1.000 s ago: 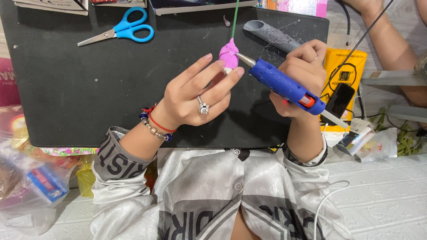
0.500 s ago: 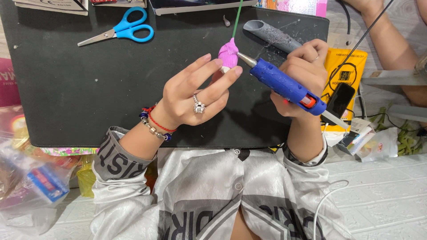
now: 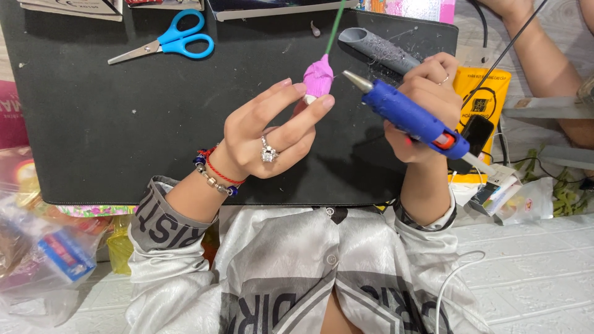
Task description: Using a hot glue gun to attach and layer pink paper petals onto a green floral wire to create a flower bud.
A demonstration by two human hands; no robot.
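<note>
The left hand (image 3: 269,139) pinches the pink flower bud (image 3: 318,77) at centre frame, fingers closed on its lower end; its green stem (image 3: 336,25) runs up toward the top edge, so the long axis is near vertical. The right hand (image 3: 424,102) grips the blue glue gun (image 3: 411,117), fingers wrapped around its body. The nozzle (image 3: 357,79) points left, just beside the bud and apart from it. Below lies a black surface (image 3: 93,124); blue scissors (image 3: 170,43) rest upper left. Another person's arm (image 3: 538,55) shows upper right.
</note>
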